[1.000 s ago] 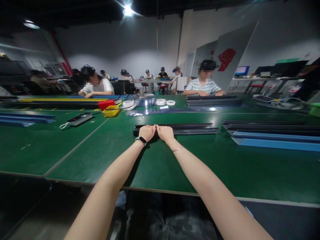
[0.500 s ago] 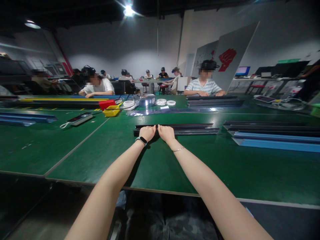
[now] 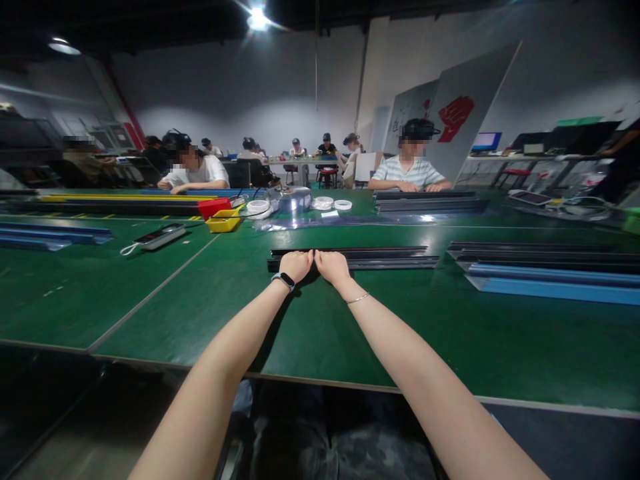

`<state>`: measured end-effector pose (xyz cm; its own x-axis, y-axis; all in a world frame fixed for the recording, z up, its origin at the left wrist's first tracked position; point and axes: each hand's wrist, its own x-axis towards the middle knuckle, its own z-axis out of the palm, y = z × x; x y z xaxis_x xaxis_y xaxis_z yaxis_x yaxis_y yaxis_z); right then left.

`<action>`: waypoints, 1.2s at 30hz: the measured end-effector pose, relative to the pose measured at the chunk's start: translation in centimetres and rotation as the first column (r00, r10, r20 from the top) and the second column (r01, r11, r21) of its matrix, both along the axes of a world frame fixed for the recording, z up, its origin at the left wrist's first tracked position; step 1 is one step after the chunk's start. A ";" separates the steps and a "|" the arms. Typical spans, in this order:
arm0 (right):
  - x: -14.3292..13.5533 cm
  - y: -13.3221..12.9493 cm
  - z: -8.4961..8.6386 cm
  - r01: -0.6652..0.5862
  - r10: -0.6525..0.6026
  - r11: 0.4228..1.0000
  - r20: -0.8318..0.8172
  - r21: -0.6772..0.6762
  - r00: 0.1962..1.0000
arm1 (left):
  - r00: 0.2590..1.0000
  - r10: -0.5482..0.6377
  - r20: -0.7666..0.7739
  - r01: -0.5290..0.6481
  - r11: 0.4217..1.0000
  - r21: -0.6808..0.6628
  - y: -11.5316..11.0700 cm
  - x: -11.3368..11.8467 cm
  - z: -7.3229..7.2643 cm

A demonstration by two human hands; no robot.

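Two long black profiles lie side by side on the green table (image 3: 210, 300), running left to right. My left hand (image 3: 297, 265) has its fingers curled onto the left part of the black profiles (image 3: 390, 263). Just to its right, my right hand (image 3: 332, 267) is also closed on them, with the thumb sides of both hands nearly touching. The fingertips are hidden behind the knuckles. A dark watch is on my left wrist and a thin bracelet on my right.
Black and blue profiles (image 3: 555, 283) lie at the right. A yellow bin (image 3: 223, 222), a red bin (image 3: 214, 209), white tape rolls (image 3: 258, 208) and a phone-like device (image 3: 160, 237) lie beyond my hands. Two people (image 3: 411, 170) sit across the table.
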<state>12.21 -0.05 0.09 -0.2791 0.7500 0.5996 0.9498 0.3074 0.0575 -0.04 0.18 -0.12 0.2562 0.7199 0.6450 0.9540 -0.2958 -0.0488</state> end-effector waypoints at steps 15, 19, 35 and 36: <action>-0.1 -0.1 0.1 0.023 -0.024 0.999 -0.024 -0.042 0.999 | 1.000 -0.005 0.004 0.005 1.000 0.001 0.1 -0.2 0.0; -0.1 -0.1 0.1 -0.002 0.001 1.000 -0.059 -0.001 0.998 | 1.000 -0.014 0.006 0.014 1.000 -0.019 0.0 -0.1 0.0; -0.1 0.1 -0.1 0.023 -0.024 0.997 -0.022 -0.079 0.999 | 0.999 -0.031 0.035 0.033 0.999 -0.041 0.1 -0.1 0.0; -0.1 0.0 -0.1 0.021 -0.024 0.997 -0.028 -0.072 0.999 | 0.999 -0.031 0.040 0.032 0.998 -0.045 0.0 0.0 0.0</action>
